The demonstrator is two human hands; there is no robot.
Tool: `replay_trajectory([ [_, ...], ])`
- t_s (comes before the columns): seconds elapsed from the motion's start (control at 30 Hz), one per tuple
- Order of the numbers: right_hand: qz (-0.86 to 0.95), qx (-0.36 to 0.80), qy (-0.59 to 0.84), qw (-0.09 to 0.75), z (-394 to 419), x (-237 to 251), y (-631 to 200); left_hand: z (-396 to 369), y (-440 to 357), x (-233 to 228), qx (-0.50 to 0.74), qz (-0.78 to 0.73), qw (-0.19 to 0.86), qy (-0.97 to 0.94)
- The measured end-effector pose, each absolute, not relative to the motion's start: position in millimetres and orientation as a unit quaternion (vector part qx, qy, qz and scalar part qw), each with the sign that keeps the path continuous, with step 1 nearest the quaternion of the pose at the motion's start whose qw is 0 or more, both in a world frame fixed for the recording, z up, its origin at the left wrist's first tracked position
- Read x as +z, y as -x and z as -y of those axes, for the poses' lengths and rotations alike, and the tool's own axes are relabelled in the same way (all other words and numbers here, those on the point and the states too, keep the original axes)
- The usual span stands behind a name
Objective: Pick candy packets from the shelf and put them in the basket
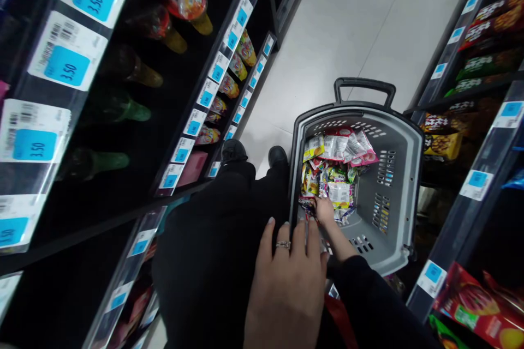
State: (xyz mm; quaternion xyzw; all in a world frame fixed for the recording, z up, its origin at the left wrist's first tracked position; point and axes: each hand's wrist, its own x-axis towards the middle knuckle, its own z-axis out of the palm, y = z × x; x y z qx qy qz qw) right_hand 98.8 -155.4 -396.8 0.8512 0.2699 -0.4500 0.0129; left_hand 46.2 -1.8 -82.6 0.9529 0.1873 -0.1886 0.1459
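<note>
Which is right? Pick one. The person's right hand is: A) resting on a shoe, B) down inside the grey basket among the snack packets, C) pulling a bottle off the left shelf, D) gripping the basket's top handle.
B: the right hand reaches into the grey basket, fingers on the snack packets.

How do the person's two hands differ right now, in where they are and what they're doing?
The left hand is close to the camera, fingers spread flat at the near rim of the grey basket, and wears a ring. The right hand reaches deep into the basket among the snack packets, with no ring visible; whether it grips one is unclear. Only the right arm shows a black sleeve. Both hands are bare.
</note>
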Motion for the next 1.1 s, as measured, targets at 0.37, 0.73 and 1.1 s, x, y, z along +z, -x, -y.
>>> replay_trajectory([
  [0.37, -0.113, -0.236, -0.962, -0.074, 116, -327, -204, 1, -45, -86, -0.158, -0.186, 0.154, -0.958],
  [0.73, -0.173, -0.398, -0.899, 0.060, 155, -353, -250, 1, -44, -83, -0.179, -0.183, 0.152, -0.955],
  [1.1, -0.324, -0.514, -0.767, 0.205, 233, -375, -130, 5, -43, -88, -0.170, -0.193, 0.147, -0.955],
])
